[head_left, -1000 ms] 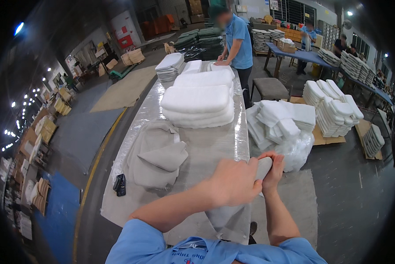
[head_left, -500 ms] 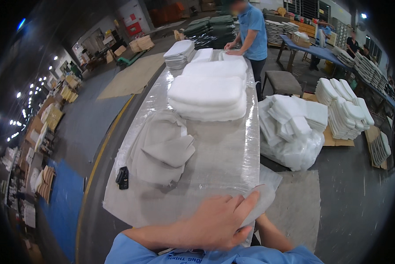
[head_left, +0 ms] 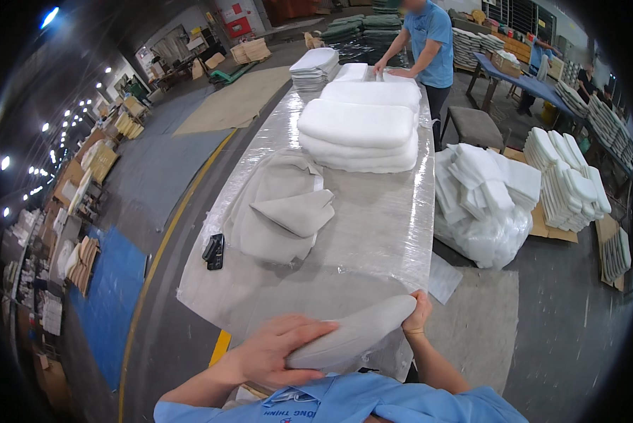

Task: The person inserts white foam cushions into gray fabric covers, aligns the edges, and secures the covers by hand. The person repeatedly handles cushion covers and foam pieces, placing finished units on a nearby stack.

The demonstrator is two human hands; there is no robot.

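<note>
A light grey fabric cushion [head_left: 358, 331], plump and rounded, is tilted over the near end of the table between my hands. My left hand [head_left: 277, 349] clasps its left end, fingers on top and thumb underneath. At the upper right end, my right hand [head_left: 416, 315] is closed round the cushion's tip. Beyond it lies a loose heap of grey fabric covers [head_left: 277, 218] with folded edges. A small black object [head_left: 215, 252] rests left of the heap; its kind is unclear. Thick white padding sheets [head_left: 358, 130] are stacked farther up the table.
The long table [head_left: 373, 225] is covered in plastic film. At its far end a person in a blue shirt [head_left: 429, 39] handles white pieces. Right of the table are a plastic bag of white pads [head_left: 485, 218], stacked pads [head_left: 563, 183] and a grey stool [head_left: 475, 127].
The cushion has turned from a raised, folded position to lying lengthwise between my hands. My left hand has moved left, and my right hand has come into view at its tip. The view has shifted.
</note>
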